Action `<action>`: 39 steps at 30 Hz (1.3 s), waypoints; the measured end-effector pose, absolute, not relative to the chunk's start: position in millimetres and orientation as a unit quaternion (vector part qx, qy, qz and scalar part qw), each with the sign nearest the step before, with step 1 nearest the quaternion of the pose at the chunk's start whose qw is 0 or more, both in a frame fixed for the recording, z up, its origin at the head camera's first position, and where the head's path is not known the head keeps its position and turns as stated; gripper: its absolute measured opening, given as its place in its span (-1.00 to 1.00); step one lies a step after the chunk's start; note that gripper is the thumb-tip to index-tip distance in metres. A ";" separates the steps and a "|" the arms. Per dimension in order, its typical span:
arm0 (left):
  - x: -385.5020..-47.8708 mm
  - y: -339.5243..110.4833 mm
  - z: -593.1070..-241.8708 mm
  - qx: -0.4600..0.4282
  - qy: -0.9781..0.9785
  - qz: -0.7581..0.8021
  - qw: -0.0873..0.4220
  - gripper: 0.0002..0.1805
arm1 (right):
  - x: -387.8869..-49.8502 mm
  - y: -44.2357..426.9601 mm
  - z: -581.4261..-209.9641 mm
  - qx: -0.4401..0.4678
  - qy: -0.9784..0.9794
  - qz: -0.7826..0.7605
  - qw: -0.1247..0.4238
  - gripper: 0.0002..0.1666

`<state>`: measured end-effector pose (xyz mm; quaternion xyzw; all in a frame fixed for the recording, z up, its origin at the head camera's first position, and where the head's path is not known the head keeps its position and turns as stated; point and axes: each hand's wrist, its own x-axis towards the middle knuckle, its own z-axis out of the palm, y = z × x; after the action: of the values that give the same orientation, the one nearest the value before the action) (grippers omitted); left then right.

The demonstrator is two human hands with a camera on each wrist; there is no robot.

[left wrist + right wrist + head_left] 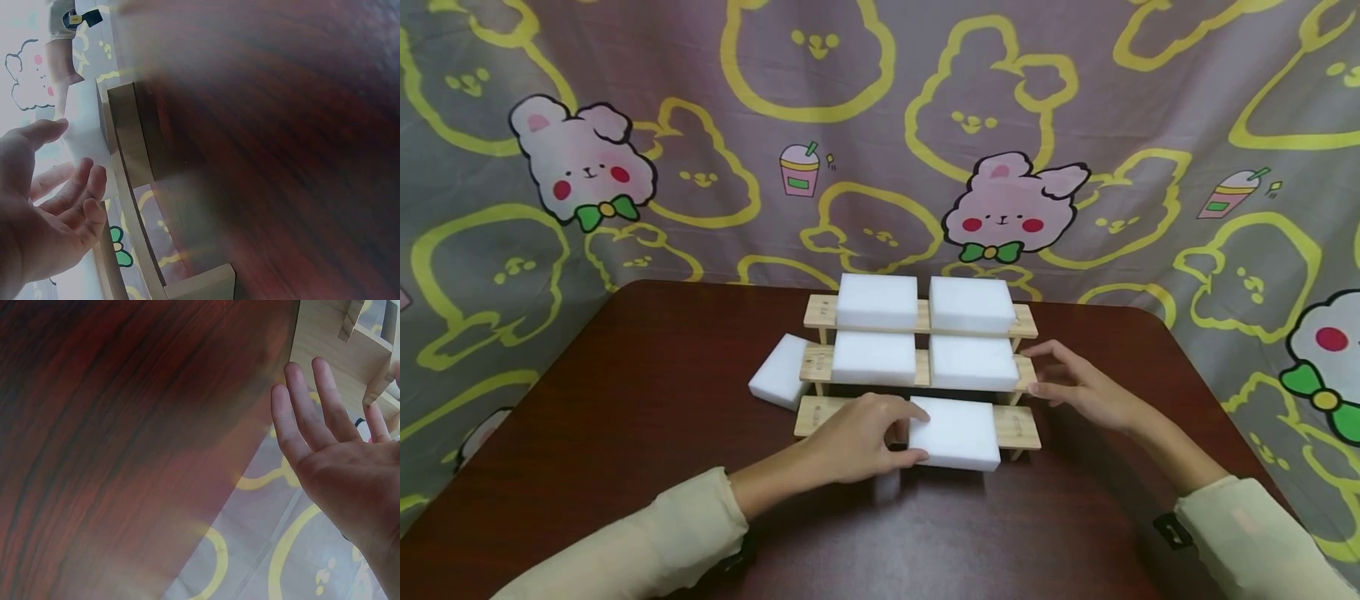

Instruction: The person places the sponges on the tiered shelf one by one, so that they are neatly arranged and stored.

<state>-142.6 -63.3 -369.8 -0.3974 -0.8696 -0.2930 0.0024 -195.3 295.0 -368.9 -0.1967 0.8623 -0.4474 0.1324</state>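
Observation:
A white foam block (955,427) lies on the lowest tier of a wooden three-tier stand (1017,427), its front edge jutting past the board. My left hand (867,437) holds that block at its left end, thumb at the front corner and index finger at the back. In the left wrist view, the left hand (53,212) has its other fingers bent loosely beside the block (85,119). At the right end of the middle board, my right hand (1086,390) holds nothing. The right wrist view shows this hand (350,469) with fingers extended near the stand.
Two foam blocks, left (877,300) and right (972,304), sit on the top tier. The middle tier also bears a left (874,358) and a right block (973,363). Another block (781,371) leans left of the stand on the dark table (625,400). A patterned curtain (865,167) hangs behind.

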 end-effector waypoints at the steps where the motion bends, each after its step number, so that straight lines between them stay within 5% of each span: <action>1: -143.5 -63.0 -370.2 -0.398 -0.866 -0.303 -0.002 -0.60 | -195.3 294.9 -368.9 -0.196 0.862 -0.448 0.132 -0.42; 39: -157.2 -43.7 -375.1 -0.399 -0.854 -0.335 0.012 -0.61 | -195.2 294.6 -369.2 -0.201 0.860 -0.449 0.132 -0.43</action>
<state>-157.2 -43.7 -375.1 -0.3992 -0.8535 -0.3348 0.0120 -195.2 294.6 -369.2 -0.2013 0.8605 -0.4491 0.1318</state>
